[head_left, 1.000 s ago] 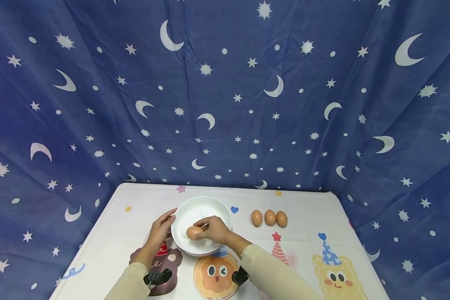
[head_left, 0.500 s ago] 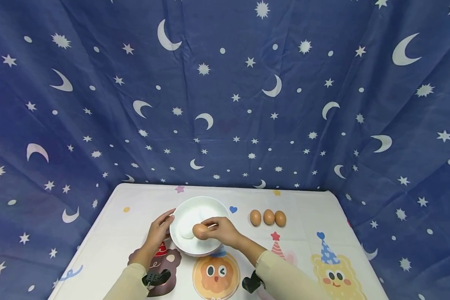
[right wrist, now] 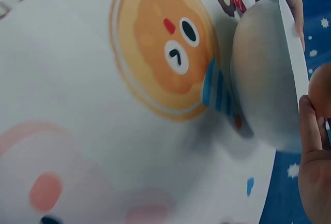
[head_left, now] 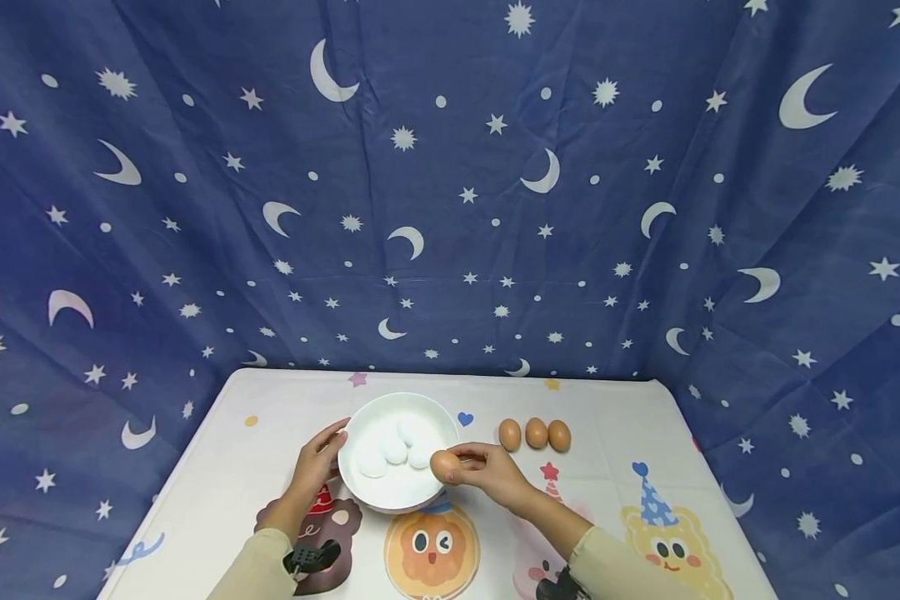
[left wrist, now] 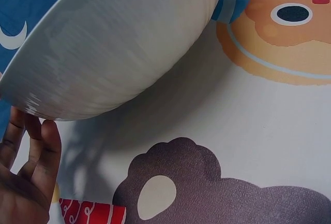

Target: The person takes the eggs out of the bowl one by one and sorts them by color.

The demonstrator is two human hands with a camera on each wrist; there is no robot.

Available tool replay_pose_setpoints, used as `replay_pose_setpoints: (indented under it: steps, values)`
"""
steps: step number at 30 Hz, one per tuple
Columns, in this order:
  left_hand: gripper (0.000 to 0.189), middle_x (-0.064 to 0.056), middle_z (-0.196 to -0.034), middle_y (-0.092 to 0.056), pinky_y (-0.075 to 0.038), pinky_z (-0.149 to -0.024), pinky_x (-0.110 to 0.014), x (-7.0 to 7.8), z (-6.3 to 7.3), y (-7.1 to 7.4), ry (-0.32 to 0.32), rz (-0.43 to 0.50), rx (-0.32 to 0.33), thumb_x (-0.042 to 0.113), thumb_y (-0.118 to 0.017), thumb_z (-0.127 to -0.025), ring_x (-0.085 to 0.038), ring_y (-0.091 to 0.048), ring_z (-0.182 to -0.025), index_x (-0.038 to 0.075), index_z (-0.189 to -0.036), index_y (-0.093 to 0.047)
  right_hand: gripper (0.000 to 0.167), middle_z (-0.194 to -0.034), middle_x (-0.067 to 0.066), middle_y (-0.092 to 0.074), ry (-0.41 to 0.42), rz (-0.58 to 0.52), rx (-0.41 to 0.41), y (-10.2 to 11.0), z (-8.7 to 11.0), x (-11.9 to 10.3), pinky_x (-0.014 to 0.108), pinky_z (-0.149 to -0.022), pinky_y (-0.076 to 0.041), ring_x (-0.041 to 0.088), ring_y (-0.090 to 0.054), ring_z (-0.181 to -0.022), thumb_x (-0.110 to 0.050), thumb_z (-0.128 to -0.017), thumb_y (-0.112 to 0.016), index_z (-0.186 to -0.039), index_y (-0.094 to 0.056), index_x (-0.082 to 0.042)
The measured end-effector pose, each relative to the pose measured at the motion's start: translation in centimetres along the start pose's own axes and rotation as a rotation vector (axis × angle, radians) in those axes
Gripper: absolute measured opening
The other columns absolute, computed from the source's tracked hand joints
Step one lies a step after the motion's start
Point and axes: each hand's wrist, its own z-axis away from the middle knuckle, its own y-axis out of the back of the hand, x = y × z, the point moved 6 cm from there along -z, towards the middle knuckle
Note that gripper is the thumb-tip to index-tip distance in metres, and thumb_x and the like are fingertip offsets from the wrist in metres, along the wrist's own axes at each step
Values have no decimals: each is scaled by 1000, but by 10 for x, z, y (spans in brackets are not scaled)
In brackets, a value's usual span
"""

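Observation:
A white bowl [head_left: 356,483] stands on the table, with several white eggs [head_left: 394,451] lying inside it. My left hand [head_left: 317,462] holds the bowl at its left side; the left wrist view shows fingertips [left wrist: 50,128] against the outer wall under the rim. At the bowl's right rim, my right hand [head_left: 498,477] pinches a brown egg [head_left: 443,466] between thumb and fingers. The same egg [right wrist: 321,88] shows partly at the right edge of the right wrist view, beside the bowl rim.
Three brown eggs [head_left: 536,433] lie in a row to the right of the bowl. The table [head_left: 285,396] has a white cloth printed with cartoon figures. Behind it hangs a blue curtain [head_left: 450,250] with moons and stars.
My right hand has drawn the brown egg from over the bowl's middle out to its right rim, uncovering the white eggs. My left hand has stayed at the bowl.

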Motion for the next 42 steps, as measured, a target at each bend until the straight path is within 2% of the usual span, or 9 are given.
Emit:
replay_pose_setpoints:
  steps: [7,18,22,27,33,37,42]
  values:
    - [48,-16,-129,-52,-59,-84,-36,1,1,2,-9,-2,3,39,-53,-102,-22,-66,-102,16,-144,-50,48,-121,15,-66,-2,38,68,29,21,1,28,-87,-57,27,-67,-108,-22,-86,-77,-127,-62,-1]
    - [48,-16,-131,-53,-59,-85,-37,0,-1,1,-2,-15,10,40,-53,-101,-24,-65,-105,17,-144,-51,54,-121,18,-64,-16,119,183,82,40,15,20,-81,-57,26,-66,-106,-21,-86,-77,-129,-57,5]
    - [48,-17,-130,-53,-59,-85,-38,0,-1,0,-4,-7,9,39,-53,-101,-26,-66,-105,16,-144,-51,55,-120,16,-64,-51,140,248,107,48,23,19,-78,-56,26,-66,-106,-21,-85,-78,-130,-57,4]
    - [46,-17,-130,-53,-59,-84,-37,1,-1,0,-3,0,13,36,-53,-102,-26,-66,-103,16,-143,-52,56,-119,16,-64,-100,191,367,138,57,35,17,-77,-55,26,-66,-106,-22,-84,-79,-129,-58,3]
    - [46,-16,-131,-53,-59,-84,-36,1,0,0,-2,-13,10,36,-52,-102,-23,-66,-102,16,-144,-51,60,-121,18,-65,-148,183,461,166,64,46,13,-79,-53,14,-66,-102,-28,-85,-79,-132,-56,1]
    - [47,-16,-131,-52,-59,-84,-35,1,0,0,-1,-16,12,38,-52,-102,-21,-66,-101,17,-144,-50,62,-125,19,-63,-161,173,512,181,66,52,12,-78,-52,2,-61,-97,-34,-86,-77,-133,-56,1]
    - [48,-16,-130,-52,-59,-83,-35,1,0,-1,-4,-8,13,38,-53,-102,-20,-65,-99,16,-144,-50,63,-126,18,-63,-188,191,595,199,68,67,10,-77,-50,-6,-56,-90,-39,-87,-75,-133,-57,0]
